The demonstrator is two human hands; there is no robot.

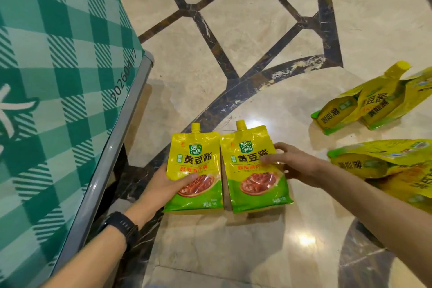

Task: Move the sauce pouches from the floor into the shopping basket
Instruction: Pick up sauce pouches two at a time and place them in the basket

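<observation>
The left pouch point(194, 168) and the right pouch point(253, 168) each read 葱伴侣 on green, 黄豆酱 in big dark letters, and 超值两斤装 in red, which is partly covered on the right one. A lying pouch point(371, 105) shows 黄豆酱 upside down. The checked cloth point(58, 77) carries 20260417 along its edge.

We see a glossy beige marble floor point(268, 30) with dark bands point(211, 37) inlaid. At the right, yellow-green sauce pouches lie on it in a far group point(364, 105) and a near group point(385, 166). In the middle a left pouch point(195, 170) and a right pouch point(252, 177) are upright side by side; perhaps their bottoms touch the floor.
</observation>
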